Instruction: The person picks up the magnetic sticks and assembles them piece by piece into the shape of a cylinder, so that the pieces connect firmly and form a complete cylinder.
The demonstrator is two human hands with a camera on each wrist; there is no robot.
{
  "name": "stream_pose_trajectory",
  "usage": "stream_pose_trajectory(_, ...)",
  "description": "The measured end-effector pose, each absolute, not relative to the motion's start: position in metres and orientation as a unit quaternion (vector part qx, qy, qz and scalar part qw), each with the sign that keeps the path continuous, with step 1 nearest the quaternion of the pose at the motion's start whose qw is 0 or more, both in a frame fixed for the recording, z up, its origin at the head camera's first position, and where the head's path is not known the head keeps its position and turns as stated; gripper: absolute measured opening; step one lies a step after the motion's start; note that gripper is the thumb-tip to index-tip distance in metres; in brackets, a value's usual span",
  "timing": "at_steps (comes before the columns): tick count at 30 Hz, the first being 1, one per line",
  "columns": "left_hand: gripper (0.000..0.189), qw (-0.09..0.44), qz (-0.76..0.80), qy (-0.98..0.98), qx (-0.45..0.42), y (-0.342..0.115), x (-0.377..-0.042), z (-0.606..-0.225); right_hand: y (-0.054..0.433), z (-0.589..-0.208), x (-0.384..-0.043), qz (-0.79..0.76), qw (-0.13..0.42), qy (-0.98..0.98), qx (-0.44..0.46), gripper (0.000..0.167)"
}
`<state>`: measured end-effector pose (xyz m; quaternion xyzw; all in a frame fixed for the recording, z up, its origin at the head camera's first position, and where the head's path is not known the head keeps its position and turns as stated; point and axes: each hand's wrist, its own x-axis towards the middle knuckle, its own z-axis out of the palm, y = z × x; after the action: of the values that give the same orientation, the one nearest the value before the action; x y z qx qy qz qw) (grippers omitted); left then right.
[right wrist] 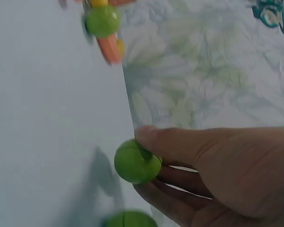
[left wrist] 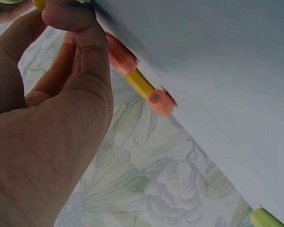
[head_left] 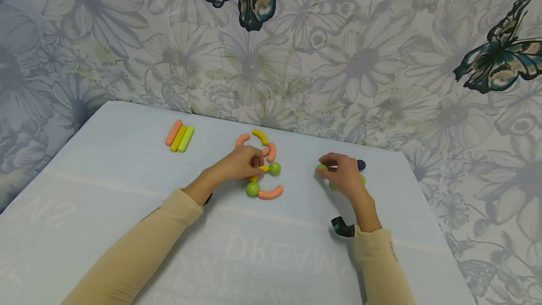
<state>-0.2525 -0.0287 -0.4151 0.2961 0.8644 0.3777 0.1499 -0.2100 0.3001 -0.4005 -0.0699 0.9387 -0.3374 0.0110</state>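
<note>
My left hand pinches a yellow curved stick between thumb and fingers; its end also shows in the left wrist view. That stick's tip meets a green ball. Just below sits another green ball, touching an orange curved stick. Behind the hand lie a yellow curved stick and orange curved sticks, partly hidden by the fingers. Off to the right, my right hand holds a green ball by thumb and fingertips, above the table.
Near the right hand are a dark blue ball and more green balls, partly covered by it. Straight orange, yellow and lime sticks lie side by side at the back left. A patterned wall covering rises behind the table.
</note>
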Motion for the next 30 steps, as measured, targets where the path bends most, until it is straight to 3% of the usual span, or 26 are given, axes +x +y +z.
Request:
stream_pose_trajectory(8,0.01,0.15,0.38,0.863,0.298,-0.027,-0.253,-0.415,0.257,-0.404,-0.202,-0.386,0.074,0.908,-0.142,0.028)
stream_pose_trajectory(16,0.01,0.159,0.383,0.86,0.299,-0.026,-0.253,-0.414,0.236,-0.407,-0.196,-0.417,0.102,0.891,-0.146,0.052)
stream_pose_trajectory(20,0.012,0.163,0.377,0.863,0.293,-0.027,-0.253,-0.413,0.231,-0.406,-0.194,-0.418,0.111,0.888,-0.154,0.055)
stream_pose_trajectory(26,0.015,0.181,0.385,0.861,0.279,-0.028,-0.254,-0.414,0.223,-0.4,-0.187,-0.34,0.099,0.928,-0.115,0.05)
stream_pose_trajectory(30,0.019,0.19,0.395,0.859,0.265,-0.028,-0.254,-0.415,0.218,-0.397,-0.181,-0.289,0.12,0.947,-0.07,0.054)
